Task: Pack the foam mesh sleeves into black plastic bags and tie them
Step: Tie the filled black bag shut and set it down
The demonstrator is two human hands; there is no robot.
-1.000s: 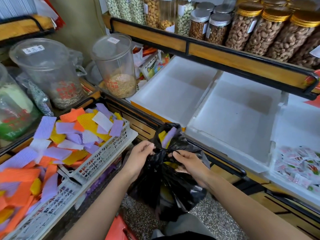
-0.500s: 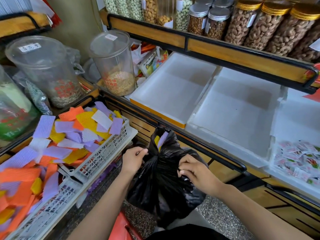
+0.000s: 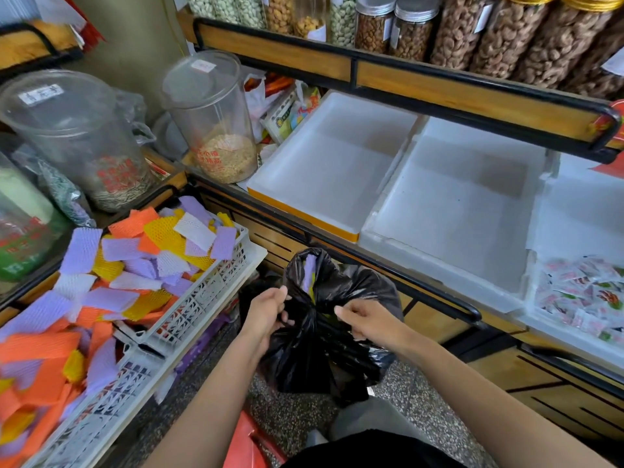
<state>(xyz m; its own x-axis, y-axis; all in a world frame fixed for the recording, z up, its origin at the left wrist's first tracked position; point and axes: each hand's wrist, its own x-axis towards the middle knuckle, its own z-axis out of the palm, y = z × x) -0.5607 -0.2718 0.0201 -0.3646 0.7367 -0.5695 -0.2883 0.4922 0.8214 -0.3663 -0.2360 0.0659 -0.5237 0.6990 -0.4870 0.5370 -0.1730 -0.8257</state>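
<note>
1. Since half a second ago both hands have closed in on the neck of the black plastic bag (image 3: 317, 352). The left hand (image 3: 268, 314) has dropped from the bag's lifted edge to its gathered middle.
2. The left hand's fingers are curled, and its grip is clamped on a twist of plastic at the left of the neck. Its forearm comes up from the lower left.
3. The right hand (image 3: 366, 320) pinches the plastic at the right of the neck between thumb and fingers, with the wrist bent inward.
4. The bag hangs in the air from both hands. A purple sleeve (image 3: 309, 276) and a strip of yellow show in its upstanding open top.
5. More foam mesh sleeves (image 3: 135, 258) in orange, purple, yellow and white lie heaped in the white crates (image 3: 216, 292) at the left.
6. The bag sits between the near crate's corner and the shelf's black rail (image 3: 439, 293), close to both. There is speckled floor (image 3: 422, 400) below it.
7. The clear jars (image 3: 216, 130) carry red printed characters and white lid labels, too blurred to read.
</note>
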